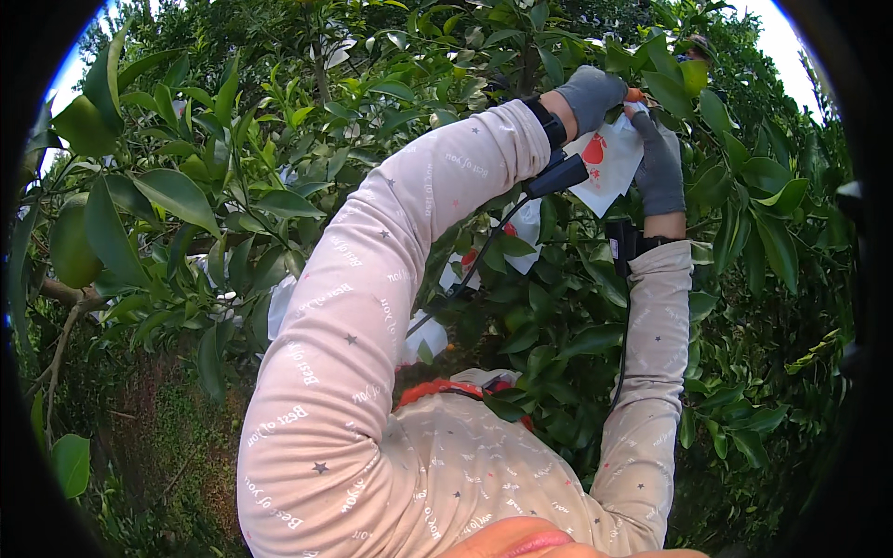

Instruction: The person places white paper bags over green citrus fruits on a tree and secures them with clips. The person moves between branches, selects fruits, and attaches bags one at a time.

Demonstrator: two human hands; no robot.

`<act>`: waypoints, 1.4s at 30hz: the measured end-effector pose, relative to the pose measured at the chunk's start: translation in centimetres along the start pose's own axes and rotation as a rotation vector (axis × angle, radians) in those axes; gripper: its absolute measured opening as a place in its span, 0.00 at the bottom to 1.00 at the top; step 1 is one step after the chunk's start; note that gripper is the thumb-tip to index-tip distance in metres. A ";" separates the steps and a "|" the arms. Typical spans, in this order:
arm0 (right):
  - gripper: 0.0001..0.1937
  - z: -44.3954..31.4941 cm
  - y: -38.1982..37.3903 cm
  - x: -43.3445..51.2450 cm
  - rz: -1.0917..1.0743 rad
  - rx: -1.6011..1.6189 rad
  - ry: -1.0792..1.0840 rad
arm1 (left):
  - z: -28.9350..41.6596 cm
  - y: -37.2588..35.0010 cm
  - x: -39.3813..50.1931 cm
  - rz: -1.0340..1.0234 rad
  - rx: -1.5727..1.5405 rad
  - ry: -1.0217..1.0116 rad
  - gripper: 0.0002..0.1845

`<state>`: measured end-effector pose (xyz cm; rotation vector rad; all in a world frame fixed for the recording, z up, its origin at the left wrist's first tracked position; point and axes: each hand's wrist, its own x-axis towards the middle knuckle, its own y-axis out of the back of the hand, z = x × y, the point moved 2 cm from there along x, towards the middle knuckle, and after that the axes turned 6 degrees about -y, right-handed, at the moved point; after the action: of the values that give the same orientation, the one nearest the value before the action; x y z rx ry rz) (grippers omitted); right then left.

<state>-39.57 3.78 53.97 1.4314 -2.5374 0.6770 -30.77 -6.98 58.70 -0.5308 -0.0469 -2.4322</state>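
Observation:
A white paper fruit bag [605, 164] with a red fruit print hangs among the leaves at the upper right. My left hand [591, 96], in a grey fingerless glove, pinches its gathered top from the left. From the right, my right hand [659, 164], gloved the same way, has its thumb and fingertips at the bag's neck. The fingertips of both hands meet there, partly behind leaves. Whatever the bag encloses is hidden. Each wrist wears a black strapped device, such as the left one [557, 174], with a cable running down from it.
Green citrus fruit [74, 240] hangs on the left branches. More white bags hang lower, including one [524, 237] below my hands and another [281, 307] left of my sleeve. A red-edged pouch [439, 387] sits at my waist. Dense leafy branches surround both arms. A person [698, 49] shows partly behind foliage.

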 end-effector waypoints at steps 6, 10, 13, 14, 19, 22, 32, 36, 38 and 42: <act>0.31 -0.4 -4.3 -9.3 0.539 -0.187 0.240 | 5.7 -0.8 -9.6 0.247 1.235 -0.852 0.24; 0.23 2.0 -6.0 -17.9 -0.079 -0.279 0.073 | 6.0 0.1 -25.5 -0.188 0.690 -0.726 0.10; 0.20 6.5 -6.3 -24.5 -0.610 -0.291 -0.471 | 2.1 3.0 -36.1 -0.602 0.654 -0.181 0.06; 0.20 7.8 -6.1 -26.7 -0.815 -0.370 -0.550 | -0.3 4.4 -38.7 -0.631 0.662 0.007 0.08; 0.15 12.2 -5.2 -35.0 -1.334 -0.909 -0.390 | -12.3 9.4 -50.6 -0.392 0.901 0.445 0.17; 0.15 12.9 -4.6 -37.2 -1.258 -1.043 -0.288 | -17.4 8.7 -54.6 -0.458 0.760 0.591 0.17; 0.15 12.1 -6.2 -41.2 -0.872 -1.161 -0.199 | -16.1 13.7 -58.4 -0.505 0.329 0.835 0.24; 0.15 12.6 -8.5 -44.7 -0.785 -0.990 -0.288 | -14.6 16.5 -62.1 -0.472 0.276 0.969 0.24; 0.14 13.3 -9.8 -46.7 -0.773 -0.889 -0.344 | -14.0 17.2 -63.3 -0.506 0.350 0.902 0.24; 0.13 14.6 -11.2 -49.3 -0.663 -0.900 -0.378 | -14.0 17.1 -64.7 -0.417 0.584 0.672 0.17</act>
<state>-2.55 30.28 27.57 1.8860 -1.8690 -0.7895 20.61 15.01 19.25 0.6116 -0.6073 -2.6867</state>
